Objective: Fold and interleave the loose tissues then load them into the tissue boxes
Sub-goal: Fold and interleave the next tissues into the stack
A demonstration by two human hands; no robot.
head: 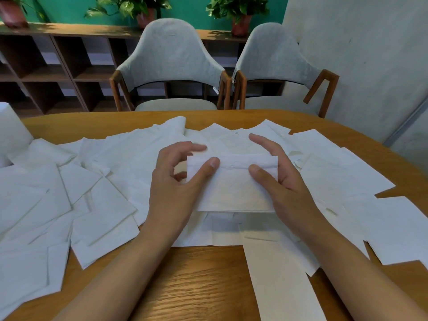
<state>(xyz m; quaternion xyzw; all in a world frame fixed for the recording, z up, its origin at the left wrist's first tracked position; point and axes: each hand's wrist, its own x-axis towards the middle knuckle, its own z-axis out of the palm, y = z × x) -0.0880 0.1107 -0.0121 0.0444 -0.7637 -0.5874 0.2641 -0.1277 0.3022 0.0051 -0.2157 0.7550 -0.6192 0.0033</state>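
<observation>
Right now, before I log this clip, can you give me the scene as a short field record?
surface: wooden table
left grip: pinches the folded tissue at its left end, thumb on top
right grip: holds the same tissue's right end, thumb on top
loose tissues: spread over the table, overlapping, on both sides of the hands
long strip: lies on the table, running to the near edge, right of centre
white object: at the left edge, too cropped to identify
background: two grey chairs beyond the table
</observation>
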